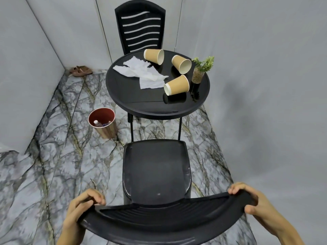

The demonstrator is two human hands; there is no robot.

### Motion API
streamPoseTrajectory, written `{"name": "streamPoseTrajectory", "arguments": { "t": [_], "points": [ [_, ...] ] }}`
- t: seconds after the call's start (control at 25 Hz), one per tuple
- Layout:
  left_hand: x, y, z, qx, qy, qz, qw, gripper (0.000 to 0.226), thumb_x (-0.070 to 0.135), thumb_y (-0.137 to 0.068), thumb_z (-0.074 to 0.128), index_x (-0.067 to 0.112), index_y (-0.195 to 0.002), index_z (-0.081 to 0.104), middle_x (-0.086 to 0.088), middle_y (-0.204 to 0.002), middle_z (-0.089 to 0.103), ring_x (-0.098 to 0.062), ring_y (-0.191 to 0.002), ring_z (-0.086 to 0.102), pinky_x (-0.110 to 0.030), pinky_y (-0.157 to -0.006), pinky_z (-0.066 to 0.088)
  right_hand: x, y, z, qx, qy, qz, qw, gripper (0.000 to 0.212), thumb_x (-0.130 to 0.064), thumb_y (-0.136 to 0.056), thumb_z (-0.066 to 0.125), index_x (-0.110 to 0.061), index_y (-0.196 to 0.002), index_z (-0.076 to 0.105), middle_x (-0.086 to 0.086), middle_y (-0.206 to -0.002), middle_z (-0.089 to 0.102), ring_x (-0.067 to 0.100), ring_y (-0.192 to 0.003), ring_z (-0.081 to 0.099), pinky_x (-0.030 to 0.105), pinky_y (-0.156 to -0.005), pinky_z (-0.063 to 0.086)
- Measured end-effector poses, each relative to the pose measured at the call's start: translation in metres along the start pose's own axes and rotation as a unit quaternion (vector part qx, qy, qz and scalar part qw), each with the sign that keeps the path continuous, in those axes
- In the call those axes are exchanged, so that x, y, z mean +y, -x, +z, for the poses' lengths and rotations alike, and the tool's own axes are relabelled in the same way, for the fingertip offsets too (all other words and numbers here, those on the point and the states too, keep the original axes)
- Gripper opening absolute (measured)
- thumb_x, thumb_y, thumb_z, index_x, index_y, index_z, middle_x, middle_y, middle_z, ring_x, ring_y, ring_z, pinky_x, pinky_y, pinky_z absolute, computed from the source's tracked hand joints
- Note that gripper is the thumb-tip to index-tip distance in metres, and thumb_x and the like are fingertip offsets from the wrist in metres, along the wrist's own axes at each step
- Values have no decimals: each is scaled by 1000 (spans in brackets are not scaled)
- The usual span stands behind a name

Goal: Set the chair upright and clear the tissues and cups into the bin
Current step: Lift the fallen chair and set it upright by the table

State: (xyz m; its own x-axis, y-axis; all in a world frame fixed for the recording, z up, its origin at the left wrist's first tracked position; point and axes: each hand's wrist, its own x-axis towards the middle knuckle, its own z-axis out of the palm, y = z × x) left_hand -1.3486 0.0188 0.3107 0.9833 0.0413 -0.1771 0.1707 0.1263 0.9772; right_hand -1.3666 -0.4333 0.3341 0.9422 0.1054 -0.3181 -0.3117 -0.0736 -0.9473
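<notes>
A black plastic chair [155,170] stands upright right below me, its seat facing the round black table [152,106]. My left hand [83,207] grips the left end of its backrest top, and my right hand [251,200] grips the right end. On the table lie crumpled white tissues [141,71] and three tan paper cups on their sides: one at the back [154,56], one to the right [182,64], one nearer me [177,85]. A round bin [103,122] with a red inside stands on the floor left of the table.
A second black chair [140,27] stands upright behind the table against the wall. A small glass vase with a green plant [200,71] sits at the table's right edge. Brown shoes [80,71] lie in the far left corner. Grey walls close in on both sides of the marble floor.
</notes>
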Motion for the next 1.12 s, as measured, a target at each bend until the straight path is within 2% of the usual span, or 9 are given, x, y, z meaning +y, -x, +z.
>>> {"name": "streamPoseTrajectory", "arguments": {
  "t": [0.08,0.24,0.36,0.48,0.56,0.72,0.84,0.96,1.12],
  "points": [
    [8,0,0,-32,-2,-22,999,32,-3,-69,36,6,-61,65,-6,-62,67,-17,-65,65,-14,-59,50,-14,1,0,-46,29,16,998,77,-68,-34,80,-13,-86,67,-1,-98,64,12,-97,60,15,-80,44],
    [26,-5,-4,-103,-22,-98,990,28,3,-74,48,8,-86,72,-16,-90,76,-23,-86,71,-18,-72,56,-41,-12,5,-70,83,31,994,76,-76,-46,70,-21,-98,69,-3,-108,70,14,-107,62,14,-90,46],
    [43,-19,1,-108,-95,-119,983,20,9,-82,59,13,-97,71,-6,-99,76,-21,-96,69,-22,-79,55,-71,-40,18,-87,156,38,983,70,-80,-53,61,-29,-101,68,-9,-110,70,7,-108,62,13,-90,47],
    [57,-49,10,-130,-223,-121,958,23,10,-92,49,21,-107,63,7,-103,74,-10,-105,64,-18,-83,50,-93,-88,42,-138,218,53,965,46,-62,-74,56,-29,-106,64,-11,-114,66,2,-109,59,19,-95,43],
    [56,-75,14,-150,-311,-118,931,23,17,-92,52,21,-114,58,3,-115,66,-12,-114,57,-21,-95,43,-97,-128,60,-168,291,57,940,32,-46,-86,54,-28,-112,59,-7,-123,59,5,-111,55,23,-97,41],
    [31,-111,7,-127,-436,-143,879,40,27,-92,53,16,-130,45,-10,-135,51,-23,-126,47,-35,-108,35,-81,-192,101,-216,409,88,882,54,-43,-89,53,-17,-134,40,5,-141,43,19,-127,43,35,-108,34],
    [15,-115,0,-128,-497,-183,839,50,28,-93,51,10,-137,35,-14,-144,42,-25,-131,41,-36,-110,33,-58,-210,135,-228,444,106,860,68,-43,-89,53,-12,-142,25,10,-151,27,25,-137,31,40,-113,28],
    [2,-115,-9,-107,-516,-196,827,56,27,-92,52,7,-140,29,-15,-149,34,-28,-135,35,-37,-111,31,-40,-215,170,-236,472,98,844,73,-43,-89,52,-10,-144,19,12,-155,15,27,-140,24,41,-114,25],
    [-15,-119,-35,-98,-548,-207,804,60,29,-92,52,9,-142,26,-17,-150,30,-32,-136,32,-42,-111,30,-31,-223,206,-239,466,97,847,74,-42,-90,52,-10,-145,15,12,-156,12,29,-141,22,42,-114,24]
  ]
}}
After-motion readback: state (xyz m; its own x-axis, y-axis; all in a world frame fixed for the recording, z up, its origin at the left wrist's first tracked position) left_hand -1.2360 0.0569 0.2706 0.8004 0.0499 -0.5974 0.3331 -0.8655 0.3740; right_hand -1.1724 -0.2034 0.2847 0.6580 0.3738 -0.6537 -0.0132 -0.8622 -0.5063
